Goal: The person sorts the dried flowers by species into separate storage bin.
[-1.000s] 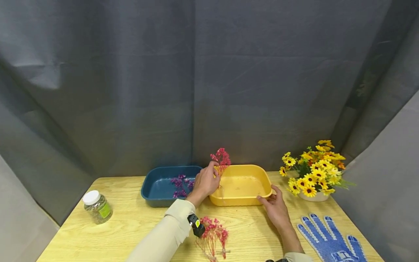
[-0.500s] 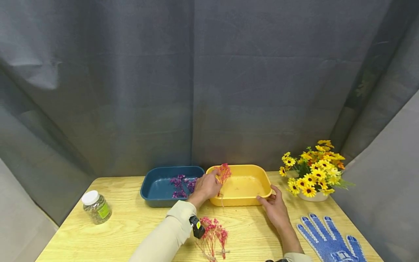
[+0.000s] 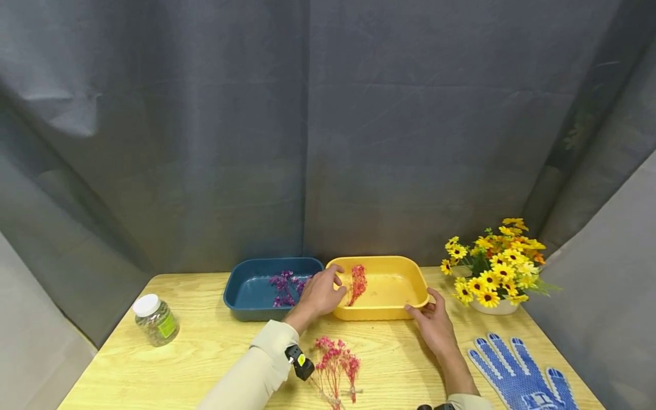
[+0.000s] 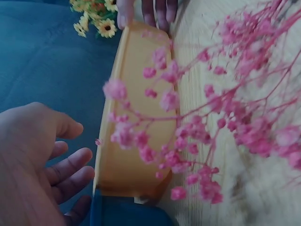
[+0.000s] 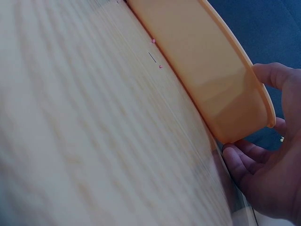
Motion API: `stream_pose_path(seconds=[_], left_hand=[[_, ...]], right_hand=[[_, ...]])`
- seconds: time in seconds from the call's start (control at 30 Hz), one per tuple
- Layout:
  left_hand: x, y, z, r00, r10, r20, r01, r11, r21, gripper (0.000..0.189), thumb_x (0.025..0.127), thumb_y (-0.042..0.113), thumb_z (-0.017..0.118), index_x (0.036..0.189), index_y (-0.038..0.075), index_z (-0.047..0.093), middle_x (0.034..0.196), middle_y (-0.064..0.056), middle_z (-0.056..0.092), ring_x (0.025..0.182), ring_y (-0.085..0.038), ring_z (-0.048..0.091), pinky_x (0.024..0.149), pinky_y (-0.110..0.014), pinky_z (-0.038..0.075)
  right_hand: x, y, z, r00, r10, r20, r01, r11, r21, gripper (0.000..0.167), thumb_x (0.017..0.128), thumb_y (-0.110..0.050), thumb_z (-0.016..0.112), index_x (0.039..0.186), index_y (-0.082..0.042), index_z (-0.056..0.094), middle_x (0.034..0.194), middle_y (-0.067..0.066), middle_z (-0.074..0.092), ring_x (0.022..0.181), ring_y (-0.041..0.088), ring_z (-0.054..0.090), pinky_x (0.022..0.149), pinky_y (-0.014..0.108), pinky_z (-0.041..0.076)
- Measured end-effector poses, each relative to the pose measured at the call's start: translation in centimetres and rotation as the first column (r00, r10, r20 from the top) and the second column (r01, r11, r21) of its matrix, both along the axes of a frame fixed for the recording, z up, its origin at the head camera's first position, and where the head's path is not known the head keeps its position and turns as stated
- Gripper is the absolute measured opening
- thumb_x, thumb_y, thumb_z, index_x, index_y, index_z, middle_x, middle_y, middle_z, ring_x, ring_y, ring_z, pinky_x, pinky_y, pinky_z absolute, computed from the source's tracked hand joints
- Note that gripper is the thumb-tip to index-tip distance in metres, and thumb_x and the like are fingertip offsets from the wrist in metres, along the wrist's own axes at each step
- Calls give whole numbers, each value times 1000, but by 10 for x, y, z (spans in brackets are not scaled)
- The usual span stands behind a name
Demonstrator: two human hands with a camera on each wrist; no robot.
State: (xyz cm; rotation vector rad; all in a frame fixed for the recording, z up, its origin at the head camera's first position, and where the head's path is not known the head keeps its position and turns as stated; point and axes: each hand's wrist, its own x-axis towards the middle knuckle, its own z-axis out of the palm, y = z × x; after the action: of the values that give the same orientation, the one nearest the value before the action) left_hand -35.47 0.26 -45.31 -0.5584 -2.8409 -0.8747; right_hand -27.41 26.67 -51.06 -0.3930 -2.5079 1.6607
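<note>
My left hand hovers over the left end of the yellow tray, fingers relaxed and holding nothing. In the left wrist view its fingers are apart, with a gap to the thumb. A pink dried-flower sprig lies inside the tray, near that hand. My right hand grips the tray's front right corner. Its thumb is on the rim and the other fingers are lower, by the tray's base. More pink dried flowers lie on the table below the tray; they look large and close in the left wrist view.
Left of the yellow tray stands a blue tray with purple flowers. A white-lidded jar is at the far left. On the right are a pot of yellow flowers and a blue-white glove. A grey curtain hangs behind.
My left hand has lowered the pink flower sprig into the yellow tray and let go, drawing back slightly left. The right hand keeps its hold on the tray's corner.
</note>
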Motion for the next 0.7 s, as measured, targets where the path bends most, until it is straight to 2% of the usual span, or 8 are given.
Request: stream_pose_path(seconds=[0.2, 0.5, 0.7], left_hand=[[20, -8, 3, 999, -41, 30, 39, 996, 78, 42, 90, 33, 64, 129, 21, 54, 105, 2, 66, 88, -14, 60, 72, -28, 47], [44, -19, 0, 997, -75, -4, 75, 982, 174, 40, 91, 32, 63, 129, 20, 54, 109, -1, 64, 89, -18, 63, 74, -27, 47], [60, -29, -2, 996, -80, -46, 88, 973, 212, 40, 92, 32, 62, 129, 20, 53, 107, 5, 62, 93, -15, 60, 80, -29, 47]], right_hand=[[-1, -1, -1, 1000, -11, 9, 10, 1000, 20, 93, 90, -51, 62, 156, -17, 6, 145, 21, 41, 131, 36, 48, 104, 51, 39], [-1, 0, -1, 1000, -20, 10, 20, 1000, 16, 93, 90, -50, 63, 156, -17, 6, 143, 21, 41, 131, 36, 47, 106, 52, 38], [-1, 0, -1, 1000, -13, 6, 13, 1000, 9, 92, 91, -48, 63, 156, -17, 6, 144, 21, 41, 132, 36, 47, 106, 51, 38]])
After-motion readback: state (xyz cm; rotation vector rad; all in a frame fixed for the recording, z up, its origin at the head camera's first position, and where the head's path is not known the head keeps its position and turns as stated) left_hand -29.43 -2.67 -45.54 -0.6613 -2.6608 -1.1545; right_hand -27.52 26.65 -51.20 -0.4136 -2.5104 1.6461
